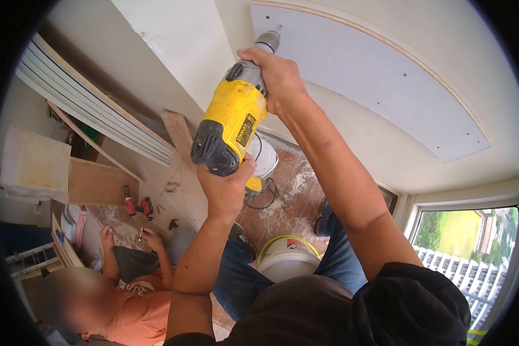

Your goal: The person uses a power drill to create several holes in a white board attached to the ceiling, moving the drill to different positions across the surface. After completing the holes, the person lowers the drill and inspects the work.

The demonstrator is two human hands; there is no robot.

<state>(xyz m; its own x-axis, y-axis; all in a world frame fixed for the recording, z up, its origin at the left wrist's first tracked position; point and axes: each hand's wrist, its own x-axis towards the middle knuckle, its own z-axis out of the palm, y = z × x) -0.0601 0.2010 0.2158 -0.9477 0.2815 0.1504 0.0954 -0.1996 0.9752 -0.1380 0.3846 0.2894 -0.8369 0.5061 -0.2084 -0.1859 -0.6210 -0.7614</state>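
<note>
A yellow and black power drill (233,109) is held up in front of me, its chuck (267,40) pointing at a pale panel (352,63) fixed along the wall. The thin bit meets the panel's surface near its left end, close to a dark hole. My right hand (279,79) wraps around the grey front housing just behind the chuck. Low at the rear, my left hand (228,187) is closed around the grip, with the trigger hidden by the fingers. Several small dark holes dot the panel.
A white bucket (288,260) stands between my legs, another pail (264,157) beyond the drill. At lower left sits a co-worker in an orange shirt (141,308), holding small things. Red cordless tools (137,205) and a hammer (173,224) lie nearby. Long boards (98,104) lean left; a window (467,236) is right.
</note>
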